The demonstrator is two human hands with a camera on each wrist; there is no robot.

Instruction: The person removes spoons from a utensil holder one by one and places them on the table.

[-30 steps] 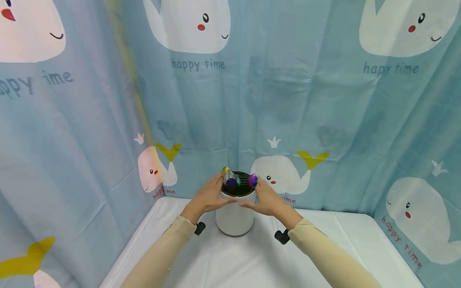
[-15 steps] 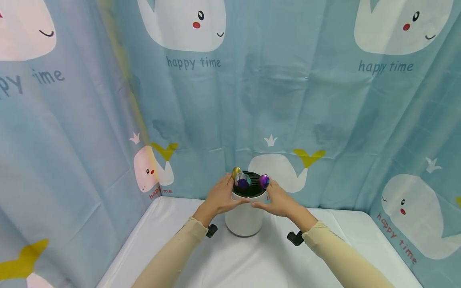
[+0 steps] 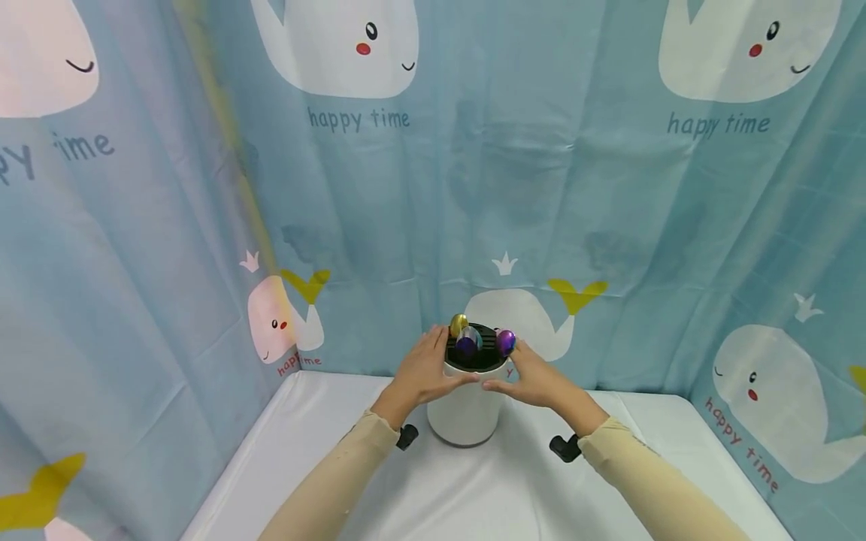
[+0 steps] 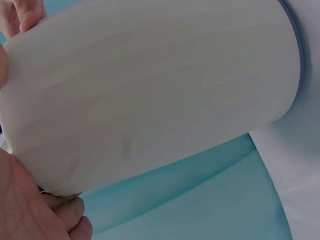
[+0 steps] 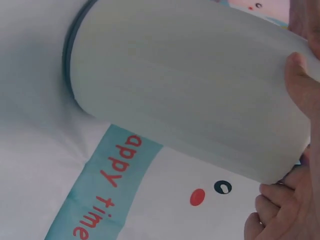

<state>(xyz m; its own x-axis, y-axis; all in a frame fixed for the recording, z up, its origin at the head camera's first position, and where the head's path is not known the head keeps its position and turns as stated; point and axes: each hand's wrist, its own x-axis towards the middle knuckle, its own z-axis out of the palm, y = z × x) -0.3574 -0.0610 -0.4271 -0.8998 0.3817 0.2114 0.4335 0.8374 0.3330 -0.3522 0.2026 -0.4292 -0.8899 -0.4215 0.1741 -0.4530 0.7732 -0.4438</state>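
A white cylindrical utensil holder stands upright on the white-covered table. Its top is a black slotted insert. Shiny spoon-like heads poke out of it: a gold one, a silvery-purple one and a purple one. My left hand grips the upper left side, thumb across the front; my right hand mirrors it on the right, the thumb tips close together. In the left wrist view the holder's smooth wall fills most of the frame, and the right wrist view shows my curled fingers at its rim.
Behind and beside the table hangs a blue curtain printed with whales and "happy time". Its lower edge meets the table's back edge. The white tablecloth spreads in front of the holder. Black wrist cameras sit under both wrists.
Both hands have shifted the holder a little to the right along the table, keeping the same grip. The head view has turned slightly to the right.
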